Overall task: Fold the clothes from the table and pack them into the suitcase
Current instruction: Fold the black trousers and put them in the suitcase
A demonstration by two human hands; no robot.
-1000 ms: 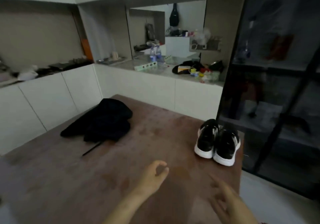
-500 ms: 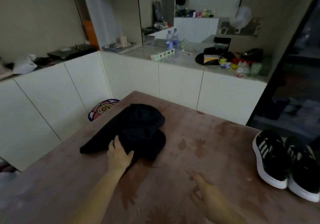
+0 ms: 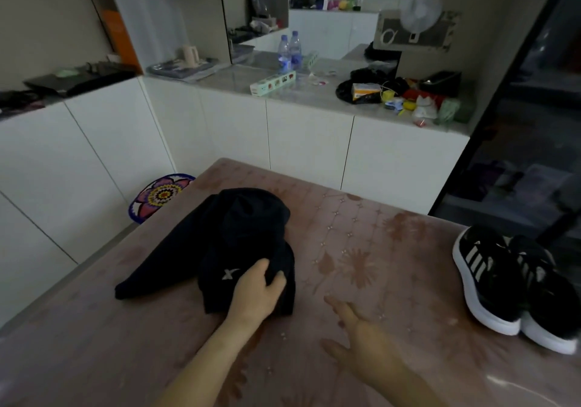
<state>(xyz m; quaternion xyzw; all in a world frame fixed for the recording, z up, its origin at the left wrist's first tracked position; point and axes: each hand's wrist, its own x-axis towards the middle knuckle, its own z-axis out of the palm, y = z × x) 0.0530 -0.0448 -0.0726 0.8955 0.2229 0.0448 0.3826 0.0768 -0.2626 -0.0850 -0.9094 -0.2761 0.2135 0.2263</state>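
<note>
Our left hand (image 3: 256,293) is bunching the black garment (image 3: 220,249), right hand (image 3: 361,340) loose and empty; yanking one-handed probably tangles it.

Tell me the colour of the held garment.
The garment is black, with a pale X logo; head view.

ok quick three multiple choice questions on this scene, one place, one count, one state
1. Where are the sneakers?
A. on the table, at the person's right
B. on the floor
C. in a suitcase
2. How many water bottles stand on the counter?
A. one
B. two
C. four
3. What is the left hand doing?
A. gripping the black garment
B. lying flat on bare tabletop
C. lifting a sneaker

Answers: 1 A, both shoes rest near the table's right edge; 2 B, two bottles stand side by side; 3 A, it clutches a fold of cloth.
</note>
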